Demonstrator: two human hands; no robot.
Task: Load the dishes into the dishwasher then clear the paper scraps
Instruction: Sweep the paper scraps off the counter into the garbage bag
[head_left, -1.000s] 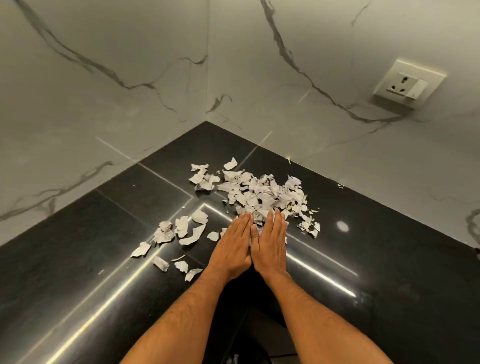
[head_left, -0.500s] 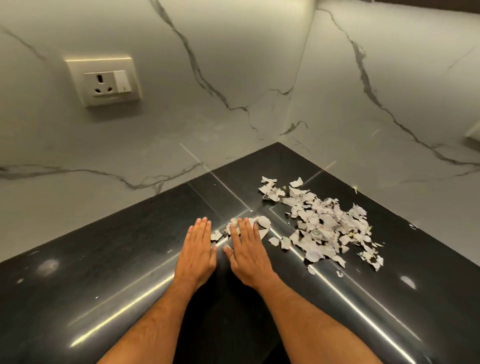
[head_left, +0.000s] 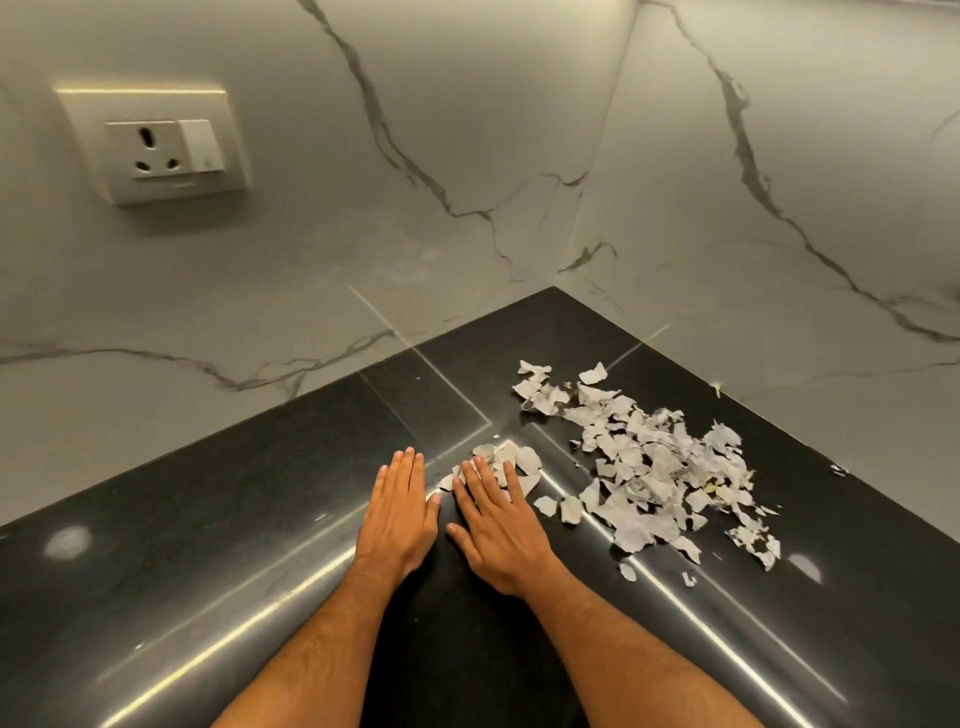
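**Sweeping scraps together in the bench corner**

Far left, on the marble wall: a wall socket (head_left: 153, 148), well apart from the work. Below it, a black bench (head_left: 208, 519), glossy, streaked with reflected light.

Near the middle: left hand (head_left: 400, 512) laid flat, palm down, fingers straight and together, gripping nothing; probably placed as a stop so that nothing slides back leftward. Just beside it: right hand (head_left: 498, 525), also flat with fingers straight and slightly spread, fingertips resting on a small cluster of scraps (head_left: 506, 462), seemingly to push them rightward along the bench, not to pinch them.

Further right, toward the wall corner: the main pile of paper scraps (head_left: 644, 467), loosely heaped, with a few stray bits (head_left: 753, 540) lying at its right edge. Likely gathered into one heap for a single scoop. No dishes or dishwasher in view.
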